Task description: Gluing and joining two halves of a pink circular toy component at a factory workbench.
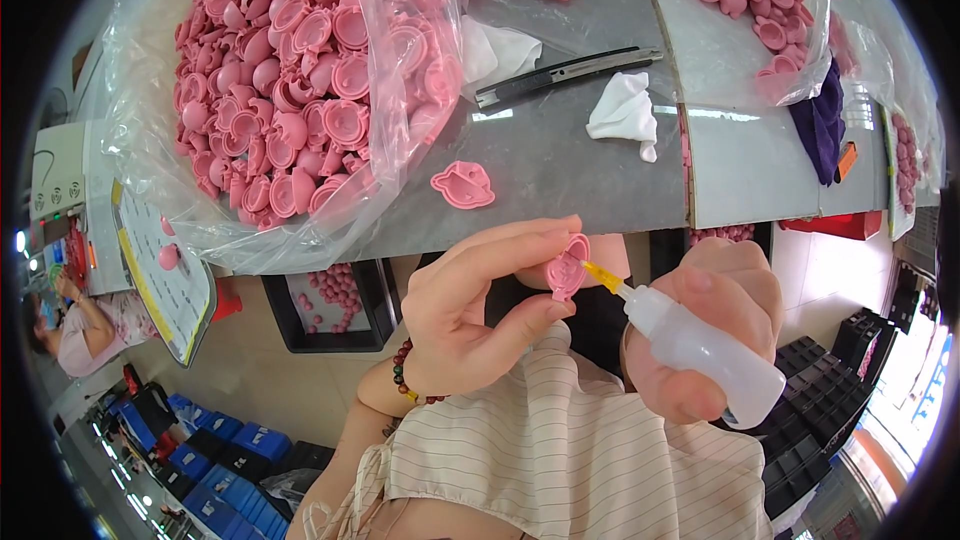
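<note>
In the head view, the left hand (pixel 455 305) has its grip closed lightly on a small pink hollow plastic piece with a rounded, rimmed cup (pixel 567 270). The piece stands at the very tips of the digits, thumb at its near end and fingers at its far end, its open hollow turned toward the right.

The right hand (pixel 735 285) has its grip wrapped around a translucent white plastic squeeze bottle (pixel 715 360), tilted so its slim yellow nozzle (pixel 603 277) points left and away. The nozzle's tip is at the hollow's right side; whether it touches cannot be told.

Both hands are at the near side of the grey counter (pixel 560 155). On it, beyond the left hand, lies a loose flat-lying pink plastic piece (pixel 464 185). Farther left, a clear plastic bag (pixel 140 120) is heaped with similar pieces. Toward the far side rest a long black utility knife (pixel 570 75) and, just right of it, a crumpled white cloth (pixel 625 115).
</note>
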A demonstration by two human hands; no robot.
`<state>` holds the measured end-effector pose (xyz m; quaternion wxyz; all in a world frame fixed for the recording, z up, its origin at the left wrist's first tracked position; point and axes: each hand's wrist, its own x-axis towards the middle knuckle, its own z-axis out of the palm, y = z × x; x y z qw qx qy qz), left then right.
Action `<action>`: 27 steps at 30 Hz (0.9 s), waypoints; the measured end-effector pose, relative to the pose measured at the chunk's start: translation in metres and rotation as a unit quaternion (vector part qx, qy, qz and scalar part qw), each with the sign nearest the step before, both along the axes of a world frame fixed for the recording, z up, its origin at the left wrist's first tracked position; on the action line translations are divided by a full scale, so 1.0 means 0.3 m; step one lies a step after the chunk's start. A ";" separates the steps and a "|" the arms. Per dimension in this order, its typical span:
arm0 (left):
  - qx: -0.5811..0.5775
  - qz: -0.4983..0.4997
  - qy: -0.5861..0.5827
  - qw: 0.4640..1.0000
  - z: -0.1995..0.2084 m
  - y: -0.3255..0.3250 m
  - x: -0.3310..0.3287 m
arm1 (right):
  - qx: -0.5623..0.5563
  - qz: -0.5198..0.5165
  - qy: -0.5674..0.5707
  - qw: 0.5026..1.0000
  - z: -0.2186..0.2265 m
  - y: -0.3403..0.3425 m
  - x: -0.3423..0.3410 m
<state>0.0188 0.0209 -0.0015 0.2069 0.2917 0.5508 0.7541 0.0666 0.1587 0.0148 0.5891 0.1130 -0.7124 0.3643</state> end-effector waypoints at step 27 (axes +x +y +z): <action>0.249 -0.215 -0.282 0.901 -0.023 -0.032 -0.059 | -0.035 -0.342 -0.107 0.933 0.028 0.279 0.072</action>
